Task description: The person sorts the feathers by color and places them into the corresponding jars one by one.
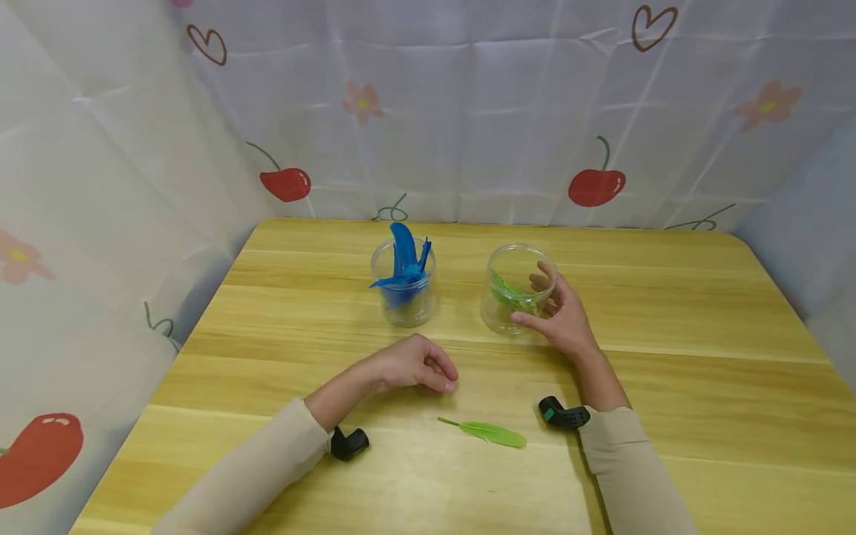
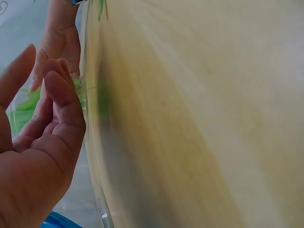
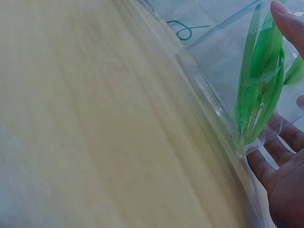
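Right hand has its grip wrapped on the clear jar toward the far middle of the tabletop, thumb low on the near wall and fingers curled over the rim. Inside that jar, green feathers lean against the glass; the right wrist view shows them standing tall behind the clear wall, with the fingers pressed on it.

Left hand sits nearer the front, knuckles up, fingers loosely curled with the tips down on the wood, its grip on nothing at all. From the left wrist view its fingers hang relaxed, the other hand and the green jar blurred beyond.

Just left of the held jar stands a second clear jar, and it holds blue feathers that poke well above its rim.

One loose green feather lies flat on the tabletop toward the near edge, between the two forearms, touching neither hand.
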The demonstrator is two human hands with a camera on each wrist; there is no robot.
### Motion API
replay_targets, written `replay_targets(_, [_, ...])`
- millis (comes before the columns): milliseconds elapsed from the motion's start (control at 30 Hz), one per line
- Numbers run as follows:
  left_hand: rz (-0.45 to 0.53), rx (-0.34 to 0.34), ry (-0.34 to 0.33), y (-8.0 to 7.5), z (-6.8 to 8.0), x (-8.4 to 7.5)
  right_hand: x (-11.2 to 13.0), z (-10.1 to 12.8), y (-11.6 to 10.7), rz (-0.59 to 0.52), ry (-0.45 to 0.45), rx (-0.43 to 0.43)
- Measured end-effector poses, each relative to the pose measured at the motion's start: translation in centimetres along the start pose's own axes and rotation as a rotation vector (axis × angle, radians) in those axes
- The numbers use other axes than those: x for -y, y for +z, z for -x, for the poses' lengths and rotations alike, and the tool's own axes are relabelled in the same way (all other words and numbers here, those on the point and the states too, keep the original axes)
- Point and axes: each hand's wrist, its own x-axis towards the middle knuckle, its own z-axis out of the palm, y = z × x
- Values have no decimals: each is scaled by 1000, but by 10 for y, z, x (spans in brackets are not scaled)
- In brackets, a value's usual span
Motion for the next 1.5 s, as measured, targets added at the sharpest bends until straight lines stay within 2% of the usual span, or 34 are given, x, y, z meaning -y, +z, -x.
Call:
replay_targets(200, [-124,50,-23,1,5,0,-2,0,0,17,5,1])
replay_targets(333, [-255,79,2,4,7,2,-2,-1,-1,27,12,1])
replay_targets(433, [-339,72,26,7,8,3,-1,-1,-1,29,14,0])
replay_targets(733, [-481,39,58,15,12,0,0,0,-1,28,9,2])
replay_targets(867, [-527,35,86,17,13,0,6,1,0,27,11,7])
replay_targets(1100, [-597,29,92,21,14,0,29,6,2,31,13,19])
replay_targets(1333, [-654,44,97,26,15,-3,6,2,0,27,9,5])
replay_targets(1500, [-664,63,109,25,16,-3,0,1,0,18,-6,0])
